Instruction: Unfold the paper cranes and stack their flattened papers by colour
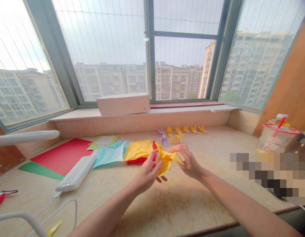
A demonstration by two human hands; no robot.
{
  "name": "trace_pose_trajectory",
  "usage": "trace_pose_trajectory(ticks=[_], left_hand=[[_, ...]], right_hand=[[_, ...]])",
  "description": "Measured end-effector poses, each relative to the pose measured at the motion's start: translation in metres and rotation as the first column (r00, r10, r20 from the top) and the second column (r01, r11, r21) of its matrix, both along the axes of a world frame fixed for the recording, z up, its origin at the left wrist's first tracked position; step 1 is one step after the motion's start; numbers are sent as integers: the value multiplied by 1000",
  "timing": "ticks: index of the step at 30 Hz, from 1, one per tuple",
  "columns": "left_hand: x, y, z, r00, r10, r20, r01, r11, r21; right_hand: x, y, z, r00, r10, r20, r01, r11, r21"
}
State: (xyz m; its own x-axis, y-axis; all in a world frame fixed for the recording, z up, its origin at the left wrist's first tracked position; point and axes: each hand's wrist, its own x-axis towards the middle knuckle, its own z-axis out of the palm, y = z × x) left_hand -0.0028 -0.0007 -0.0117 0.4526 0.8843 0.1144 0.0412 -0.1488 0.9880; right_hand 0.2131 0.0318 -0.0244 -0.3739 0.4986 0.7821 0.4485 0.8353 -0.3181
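A partly folded piece of yellow origami paper is held up between my two hands, over the front part of the counter. My left hand grips its left side, with thumb and fingers closed on it. On the other side, the fingers of my right hand are bent against a pointed flap near the top right. Just behind stand small yellow paper cranes and purple paper cranes. A stack of yellow paper lies left of my left hand, with red sheets beneath it.
Light blue paper, a red sheet and a green sheet lie to the left. A white power bank with a cable is nearer. A drink cup with a straw stands right. A white box rests on the windowsill.
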Motion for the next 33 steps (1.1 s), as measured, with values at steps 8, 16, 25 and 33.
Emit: trace_pose_trajectory(ticks=[8,16,25,33], left_hand=[[-7,9,-1,956,287,-62,-254,915,314],[-4,7,1,963,149,-223,-75,948,310],[-5,9,1,957,139,-255,-64,957,283],[-7,14,-1,970,157,-185,-108,961,254]], right_hand=[[2,6,-10,999,1,40,8,976,-218],[-8,-4,-3,988,148,43,-118,906,-406],[-12,-8,-1,982,163,-94,-188,824,-535],[-11,-7,-4,980,117,-163,-188,826,-532]])
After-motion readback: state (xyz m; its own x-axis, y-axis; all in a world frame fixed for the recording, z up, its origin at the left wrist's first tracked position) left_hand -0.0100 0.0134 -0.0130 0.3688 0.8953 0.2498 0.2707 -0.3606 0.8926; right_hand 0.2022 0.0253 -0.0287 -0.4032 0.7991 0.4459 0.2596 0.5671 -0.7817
